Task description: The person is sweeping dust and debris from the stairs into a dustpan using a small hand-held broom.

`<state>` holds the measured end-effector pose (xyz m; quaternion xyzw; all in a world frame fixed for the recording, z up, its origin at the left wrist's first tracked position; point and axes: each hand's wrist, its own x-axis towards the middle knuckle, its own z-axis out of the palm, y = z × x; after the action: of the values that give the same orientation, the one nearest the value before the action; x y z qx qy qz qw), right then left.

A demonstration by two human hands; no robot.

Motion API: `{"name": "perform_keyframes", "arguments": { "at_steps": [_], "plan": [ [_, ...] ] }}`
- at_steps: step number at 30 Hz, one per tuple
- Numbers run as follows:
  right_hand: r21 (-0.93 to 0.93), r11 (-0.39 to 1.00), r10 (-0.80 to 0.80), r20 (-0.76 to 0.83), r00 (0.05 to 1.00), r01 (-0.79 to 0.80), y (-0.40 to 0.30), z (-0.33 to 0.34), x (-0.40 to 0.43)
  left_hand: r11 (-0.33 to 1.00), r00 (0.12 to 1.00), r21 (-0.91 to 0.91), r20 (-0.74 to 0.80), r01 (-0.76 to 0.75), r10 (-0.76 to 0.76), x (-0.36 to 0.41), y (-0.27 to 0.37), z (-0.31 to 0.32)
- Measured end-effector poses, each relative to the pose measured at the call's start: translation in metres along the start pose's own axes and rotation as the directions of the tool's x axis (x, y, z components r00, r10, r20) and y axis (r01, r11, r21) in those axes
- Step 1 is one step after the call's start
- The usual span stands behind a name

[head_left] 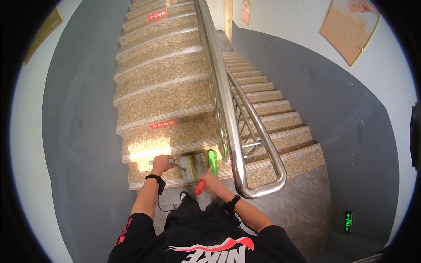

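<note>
My left hand (162, 165) grips the handle of a grey dustpan (186, 171), which rests on the lowest speckled stone step of the flight going up. My right hand (210, 183) is closed on the handle of a broom, whose red grip end (199, 188) sticks out below the fist. The broom's green bristle head (212, 161) lies on the same step, just right of the dustpan and apart from it. A yellow strip runs across the dustpan. Its inside looks dark, and I cannot tell what is in it.
A stainless steel handrail (237, 164) stands close right of the broom, with descending steps (279, 120) beyond it. Upward steps (164, 88) rise ahead, beside a grey wall (82, 131). Grey landing floor (289, 203) lies at right. A green exit sign (348, 222) is low on the right wall.
</note>
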<state>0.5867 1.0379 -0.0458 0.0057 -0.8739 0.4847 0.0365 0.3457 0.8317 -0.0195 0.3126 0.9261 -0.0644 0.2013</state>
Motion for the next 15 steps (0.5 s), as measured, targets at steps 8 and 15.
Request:
{"name": "perform_keyframes", "arguments": {
  "at_steps": [8,15],
  "plan": [
    [0.107,0.994,-0.022,-0.022,1.0,0.024,-0.002,-0.014,-0.01,1.0,1.0,-0.002,-0.001,-0.001,0.001,-0.001,0.003,0.0],
    [0.084,0.996,0.039,-0.146,0.988,-0.027,-0.012,-0.051,-0.016,0.998,0.996,-0.055,-0.089,-0.028,0.023,-0.004,-0.008,0.014]
  ]
}}
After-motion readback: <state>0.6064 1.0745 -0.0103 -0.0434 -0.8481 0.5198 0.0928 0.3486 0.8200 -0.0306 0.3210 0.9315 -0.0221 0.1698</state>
